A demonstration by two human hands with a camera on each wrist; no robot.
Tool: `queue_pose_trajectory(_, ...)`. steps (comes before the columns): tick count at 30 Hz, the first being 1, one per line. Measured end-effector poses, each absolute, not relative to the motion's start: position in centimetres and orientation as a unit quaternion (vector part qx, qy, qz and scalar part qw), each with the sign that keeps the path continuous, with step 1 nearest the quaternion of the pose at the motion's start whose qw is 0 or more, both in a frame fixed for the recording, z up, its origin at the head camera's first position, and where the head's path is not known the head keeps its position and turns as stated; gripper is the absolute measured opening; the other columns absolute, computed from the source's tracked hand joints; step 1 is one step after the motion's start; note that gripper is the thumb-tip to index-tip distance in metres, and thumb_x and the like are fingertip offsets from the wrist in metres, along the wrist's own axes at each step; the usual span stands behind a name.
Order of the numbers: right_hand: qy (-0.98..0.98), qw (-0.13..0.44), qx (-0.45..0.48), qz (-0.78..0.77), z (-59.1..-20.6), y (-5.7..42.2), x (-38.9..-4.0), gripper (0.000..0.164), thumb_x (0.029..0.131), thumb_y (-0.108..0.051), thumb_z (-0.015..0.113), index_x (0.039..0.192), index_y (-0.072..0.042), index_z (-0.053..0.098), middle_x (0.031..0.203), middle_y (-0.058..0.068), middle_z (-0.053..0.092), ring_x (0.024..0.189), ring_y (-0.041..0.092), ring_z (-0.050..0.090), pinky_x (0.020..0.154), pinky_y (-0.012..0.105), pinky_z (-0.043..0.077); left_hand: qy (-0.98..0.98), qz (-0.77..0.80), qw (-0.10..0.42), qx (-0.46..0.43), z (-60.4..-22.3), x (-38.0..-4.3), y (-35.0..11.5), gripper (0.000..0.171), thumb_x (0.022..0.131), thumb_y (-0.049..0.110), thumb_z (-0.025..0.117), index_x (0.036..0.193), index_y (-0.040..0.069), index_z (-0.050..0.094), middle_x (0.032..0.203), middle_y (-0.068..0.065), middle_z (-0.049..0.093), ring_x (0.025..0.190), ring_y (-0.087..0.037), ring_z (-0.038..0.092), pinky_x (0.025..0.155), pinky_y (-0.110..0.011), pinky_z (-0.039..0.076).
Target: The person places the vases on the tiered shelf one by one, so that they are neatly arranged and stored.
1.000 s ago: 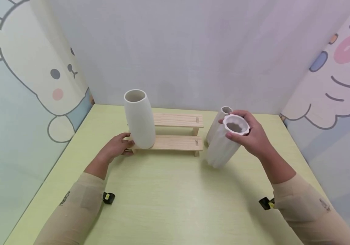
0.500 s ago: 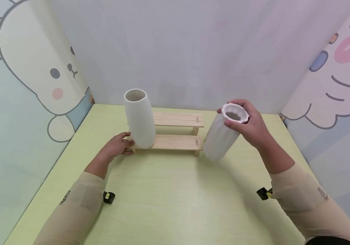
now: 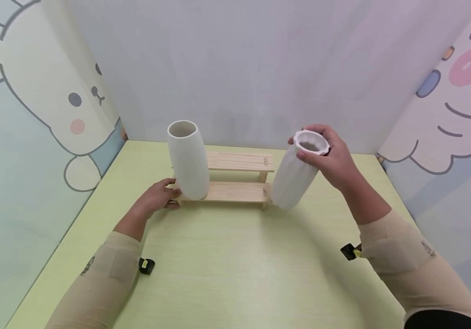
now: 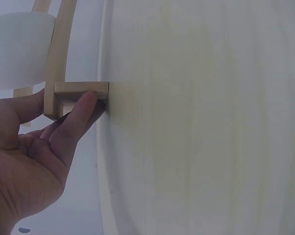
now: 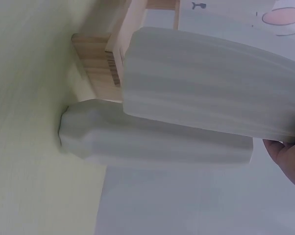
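Observation:
At the right, my right hand (image 3: 334, 155) grips a white fluted vase (image 3: 295, 178) around its scalloped rim. That vase leans, its base off the table by the right end of the two-step wooden shelf (image 3: 235, 192). Behind it a second, slimmer white vase (image 5: 157, 134) stands on the table, hidden in the head view. My left hand (image 3: 159, 197) holds the left end of the shelf, and in the left wrist view its fingers curl about the wooden leg (image 4: 81, 89). A smooth white vase (image 3: 190, 164) stands upright on the lower step, close to those fingers.
The shelf's upper step (image 3: 239, 161) lies behind the lower one. A pale yellow-green table (image 3: 227, 265) spreads in front, with a grey-white curtain (image 3: 252, 77) behind and printed cartoon panels at both sides.
My right hand has lifted the fluted vase and carried it away from me and slightly left, toward the shelf's right end. My left hand and the smooth vase have stayed in place.

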State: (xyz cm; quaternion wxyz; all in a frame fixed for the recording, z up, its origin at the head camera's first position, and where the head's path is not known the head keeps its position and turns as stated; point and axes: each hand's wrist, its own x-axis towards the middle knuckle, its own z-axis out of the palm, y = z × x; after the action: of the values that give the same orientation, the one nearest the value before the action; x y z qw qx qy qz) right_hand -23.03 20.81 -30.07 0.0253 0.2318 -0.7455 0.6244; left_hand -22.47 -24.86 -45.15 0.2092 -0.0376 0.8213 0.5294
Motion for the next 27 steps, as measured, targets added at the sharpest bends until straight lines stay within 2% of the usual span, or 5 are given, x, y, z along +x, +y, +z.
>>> queue_pose_trajectory(14, -0.729, 0.021, 0.224, 0.647, -29.6, 19.4, -24.3, 0.049, 0.085, -0.006, 0.076, 0.125, -0.01, 0.049, 0.117, 0.015, 0.069, 0.113, 0.022, 0.064, 0.081, 0.028, 0.054, 0.822, 0.529, 0.206, -0.042, -45.1, -22.5, -25.0, 0.067, 0.1, 0.036, 0.058, 0.153, 0.01, 0.026, 0.144, -0.026, 0.048, 0.111, -0.033, 0.066, 0.091, -0.043, 0.056)
queue_pose_trajectory(27, -0.747, 0.019, 0.218, 0.628, -29.3, 18.0, -25.4, 0.052, 0.085, -0.015, 0.078, 0.127, -0.012, 0.048, 0.12, 0.014, 0.067, 0.112, 0.023, 0.061, 0.081, 0.028, 0.052, 0.818, 0.535, 0.208, -0.031, -44.8, -22.1, -24.8, 0.066, 0.102, 0.03, 0.055, 0.154, 0.007, 0.022, 0.145, -0.029, 0.045, 0.115, -0.037, 0.064, 0.094, -0.046, 0.054)
